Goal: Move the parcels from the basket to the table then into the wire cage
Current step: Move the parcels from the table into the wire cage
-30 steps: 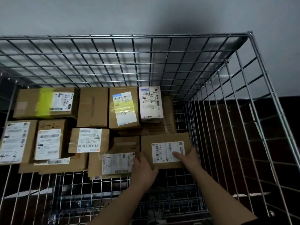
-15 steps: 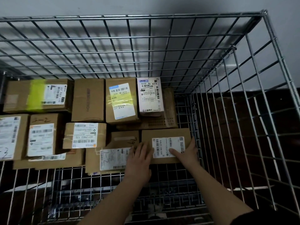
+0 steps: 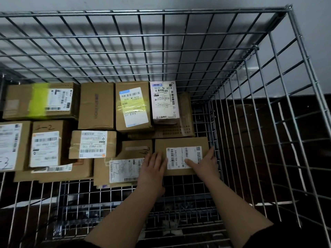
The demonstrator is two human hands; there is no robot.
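The parcel (image 3: 180,154), a flat brown carton with a white barcode label, lies on the wire cage (image 3: 250,108) floor in the near right part, its right edge close to the cage's right wall. Both hands lie flat on it with fingers straight. The left hand (image 3: 152,167) presses its near left corner, partly overlapping the neighbouring carton marked "1-2" (image 3: 123,170); the right hand (image 3: 204,162) rests on the label's right end, fingers reaching toward the carton's right edge. Neither hand grips anything.

The step in hand looks like settling this parcel into place. To do it well, the person should slide it flush against the "1-2" carton on its left and against the flat perforated carton (image 3: 184,129) behind it, keeping it level on the mesh so no corner dips through a gap, then lift both palms straight up without dragging it.

Farther back from the parcel stand two upright cartons, one with a yellow-tinted label (image 3: 133,106) and one with a white label (image 3: 163,101), with more labelled cartons to their left.
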